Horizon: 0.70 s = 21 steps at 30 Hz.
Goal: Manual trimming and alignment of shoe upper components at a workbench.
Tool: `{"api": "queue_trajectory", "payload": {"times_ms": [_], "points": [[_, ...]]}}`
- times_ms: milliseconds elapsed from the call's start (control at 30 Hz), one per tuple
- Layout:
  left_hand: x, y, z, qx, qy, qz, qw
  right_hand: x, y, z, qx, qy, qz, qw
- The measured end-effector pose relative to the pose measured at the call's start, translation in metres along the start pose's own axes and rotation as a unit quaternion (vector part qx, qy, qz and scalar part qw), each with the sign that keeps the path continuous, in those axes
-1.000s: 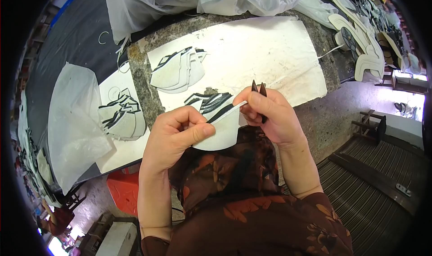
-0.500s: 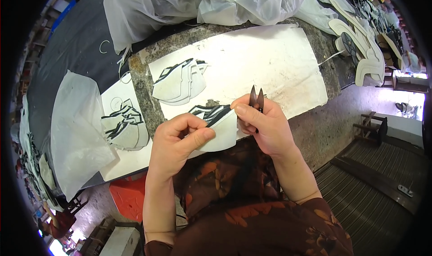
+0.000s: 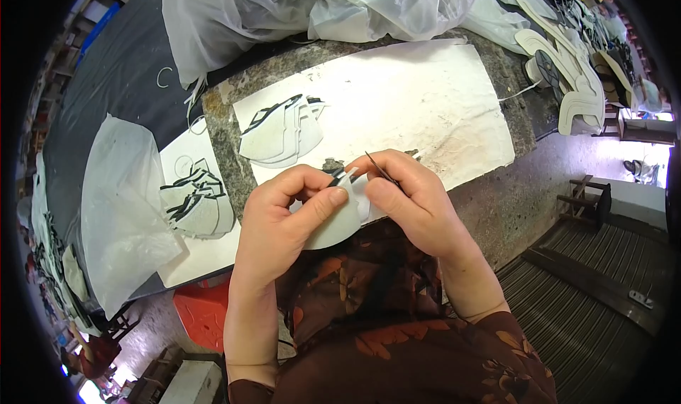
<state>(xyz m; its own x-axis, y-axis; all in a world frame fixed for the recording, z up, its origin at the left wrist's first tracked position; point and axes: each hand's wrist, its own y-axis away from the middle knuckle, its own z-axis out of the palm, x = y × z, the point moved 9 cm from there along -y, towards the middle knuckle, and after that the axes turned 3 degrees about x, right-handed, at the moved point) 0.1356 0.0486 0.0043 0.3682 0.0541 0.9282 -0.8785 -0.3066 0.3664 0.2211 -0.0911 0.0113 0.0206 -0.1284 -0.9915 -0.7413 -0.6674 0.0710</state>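
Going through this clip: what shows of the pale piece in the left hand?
The pale piece is off-white and looks like thin, flexible sheet material, its lower edge rounded. The left hand pinches it near the top, thumb across its face; the right hand is close by its upper right. It hangs tilted at the near edge of the white sheet. Fingers hide much of its top edge.

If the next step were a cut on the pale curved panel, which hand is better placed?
Probably the right hand: it holds the dark snips, close to the top of the pale curved panel. The left hand is occupied, pinching that panel.
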Motion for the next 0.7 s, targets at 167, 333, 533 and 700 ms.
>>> {"api": "queue_trajectory", "payload": {"times_ms": [167,333,533,700], "points": [[-0.0040,0.0023,-0.0036,0.021,0.057,0.001,0.998,-0.0013,0.0021,-0.0008,-0.054,0.023,0.009,0.998],[-0.0022,0.0027,0.0021,0.025,0.068,0.017,0.997,-0.0033,0.0001,0.0044,-0.086,0.034,-0.010,0.996],[0.0011,0.0020,0.0054,0.019,0.044,0.028,0.998,0.0041,-0.0011,0.0031,-0.065,0.001,0.027,0.998],[0.0004,0.0013,0.0048,0.022,0.033,0.032,0.999,0.0037,-0.0016,0.0036,-0.060,-0.022,0.043,0.997]]}}
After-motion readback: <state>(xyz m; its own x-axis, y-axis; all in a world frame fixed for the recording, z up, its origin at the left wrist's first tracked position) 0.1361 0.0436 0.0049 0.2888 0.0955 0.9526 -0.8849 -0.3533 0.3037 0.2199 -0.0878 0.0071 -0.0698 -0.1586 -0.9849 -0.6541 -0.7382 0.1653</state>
